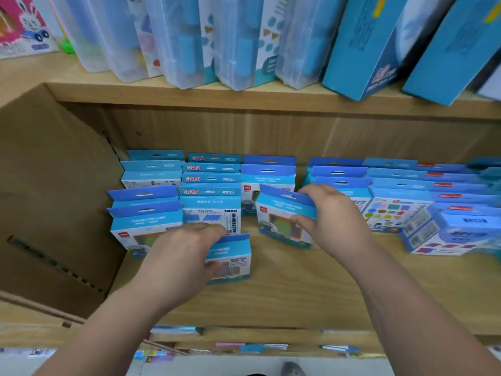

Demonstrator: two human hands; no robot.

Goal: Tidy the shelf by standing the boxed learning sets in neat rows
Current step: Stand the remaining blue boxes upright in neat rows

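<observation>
Several small blue boxed learning sets stand in rows on the wooden shelf [298, 289]. My left hand [179, 256] grips one small box [233, 259] that stands apart, in front of the second row, fingers over its top and thumb on its front. My right hand [330, 215] grips another box [282, 221], tilted, at the front of the third row, fingers over its hanging tab and thumb on its right side. A left row's front box [143, 226] stands upright beside my left hand.
More blue boxes [401, 204] fill the rows to the right, the front right ones [455, 232] skewed. A cardboard side wall [54, 199] bounds the left. The shelf above carries clear plastic cases [179, 42] and tall blue boxes [366, 47]. Lower shelves show below.
</observation>
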